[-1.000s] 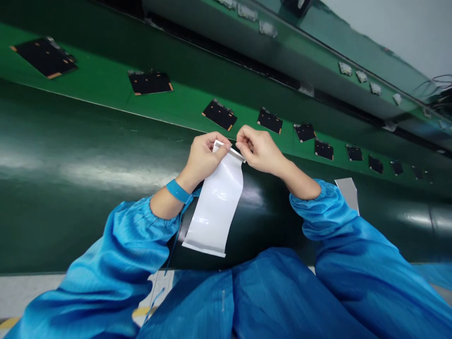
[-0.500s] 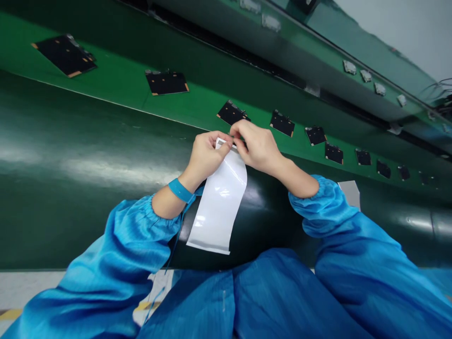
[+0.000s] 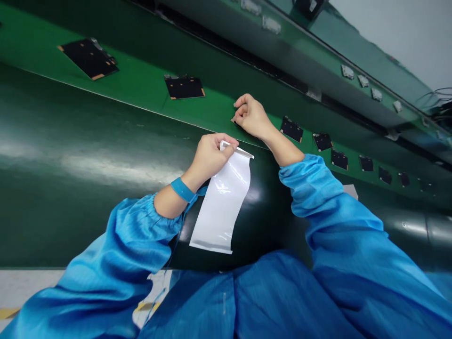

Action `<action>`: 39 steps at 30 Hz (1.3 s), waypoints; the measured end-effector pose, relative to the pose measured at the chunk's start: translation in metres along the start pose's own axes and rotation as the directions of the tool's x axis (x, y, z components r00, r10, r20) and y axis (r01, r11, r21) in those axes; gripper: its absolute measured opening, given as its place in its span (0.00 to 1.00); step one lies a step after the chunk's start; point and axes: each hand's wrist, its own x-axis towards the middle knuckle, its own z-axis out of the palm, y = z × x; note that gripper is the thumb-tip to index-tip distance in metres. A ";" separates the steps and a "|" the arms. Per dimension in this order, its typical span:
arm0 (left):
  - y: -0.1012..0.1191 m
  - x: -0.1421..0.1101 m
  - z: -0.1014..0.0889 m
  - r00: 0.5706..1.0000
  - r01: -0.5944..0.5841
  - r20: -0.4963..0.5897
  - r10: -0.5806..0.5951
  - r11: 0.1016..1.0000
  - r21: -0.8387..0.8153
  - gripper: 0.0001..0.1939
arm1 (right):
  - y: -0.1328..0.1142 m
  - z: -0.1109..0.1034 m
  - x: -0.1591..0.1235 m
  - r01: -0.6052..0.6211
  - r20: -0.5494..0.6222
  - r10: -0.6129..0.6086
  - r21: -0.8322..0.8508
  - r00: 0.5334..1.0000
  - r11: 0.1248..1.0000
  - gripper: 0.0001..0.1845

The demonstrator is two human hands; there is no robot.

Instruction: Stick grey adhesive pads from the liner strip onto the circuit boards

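My left hand (image 3: 212, 153) pinches the top edge of a glossy white sheet (image 3: 224, 202), which has a grey strip along its upper and lower ends. The sheet hangs down toward my lap, slightly curved. Over the green belt, my right hand (image 3: 251, 115) is bent with its fingertips curled; a tiny greyish bit seems to be at the index fingertip, too small to name. Under that hand lies a black flat panel, mostly hidden, with only a corner (image 3: 233, 120) showing. A blue band (image 3: 182, 189) circles my left wrist.
More black panels with copper-coloured corners lie along the green belt (image 3: 141, 89), among them one on the left (image 3: 88, 59) and one right of my hand (image 3: 291, 129). Small whitish parts (image 3: 348, 72) sit on the upper ledge. A grey-white piece (image 3: 351, 191) is partly behind my right sleeve.
My right hand has left the sheet's top edge and moved up over the belt, covering a panel. My left hand still holds the sheet. The panels have shifted right in view.
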 end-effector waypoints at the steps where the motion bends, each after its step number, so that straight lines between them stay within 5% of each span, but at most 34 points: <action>1: 0.000 0.000 0.000 1.000 -0.002 -0.002 0.002 1.000 0.004 0.06 | 0.000 -0.002 -0.002 0.001 0.003 -0.001 0.002 1.000 1.000 0.21; 17: 0.000 0.000 0.000 1.000 -0.003 -0.001 0.003 1.000 0.005 0.08 | 0.010 -0.023 -0.021 -0.025 -0.044 0.021 -0.082 0.999 0.996 0.20; 25: 0.001 -0.001 -0.001 1.000 0.002 0.008 -0.002 1.000 0.019 0.08 | 0.017 -0.025 -0.035 0.034 -0.082 -0.060 -0.291 0.995 0.956 0.23; 32: -0.001 0.001 0.001 0.999 -0.038 0.006 0.038 0.999 0.027 0.05 | 0.023 -0.063 -0.029 0.019 -0.131 -0.076 -0.391 0.988 0.920 0.36; 35: -0.001 0.001 0.003 0.999 -0.041 0.012 0.041 0.999 0.028 0.04 | -0.004 -0.050 0.000 0.074 -0.044 -0.090 -0.279 0.995 0.957 0.27; 39: -0.001 0.001 0.002 1.000 -0.020 0.015 0.020 1.000 0.001 0.05 | -0.046 -0.004 0.044 0.165 0.194 -0.145 -0.093 0.970 0.982 0.14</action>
